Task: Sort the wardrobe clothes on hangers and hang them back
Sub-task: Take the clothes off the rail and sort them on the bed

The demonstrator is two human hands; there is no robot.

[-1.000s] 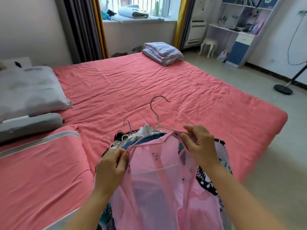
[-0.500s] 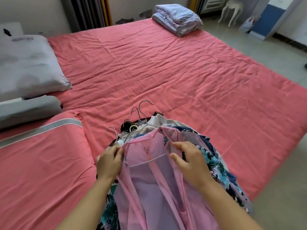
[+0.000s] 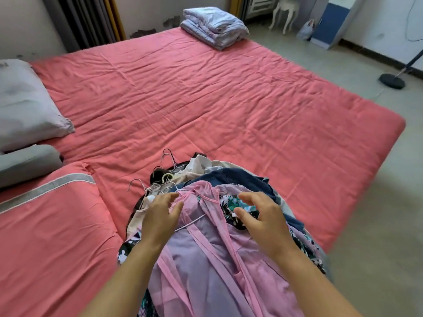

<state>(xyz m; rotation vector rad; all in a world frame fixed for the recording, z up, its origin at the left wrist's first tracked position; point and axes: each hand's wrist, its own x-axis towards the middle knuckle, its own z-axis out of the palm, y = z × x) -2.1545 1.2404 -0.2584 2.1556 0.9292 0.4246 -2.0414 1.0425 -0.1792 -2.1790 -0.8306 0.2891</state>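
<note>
Both hands are open with loose fingers and hold nothing: the left hand (image 3: 161, 219) and the right hand (image 3: 263, 219) hover over the pink dress (image 3: 206, 248). The dress lies between and under the hands, on top of the pile of clothes (image 3: 231, 179) on the red bed (image 3: 206, 99). Just past the left fingers, some wire hangers (image 3: 168, 156) stick out of the pile.

You are in a home bedroom: a wide bed (image 3: 206, 99) under a pink sheet, a grey pillow (image 3: 25, 106), a folded quilt (image 3: 214, 26), curtains (image 3: 87, 19).
</note>
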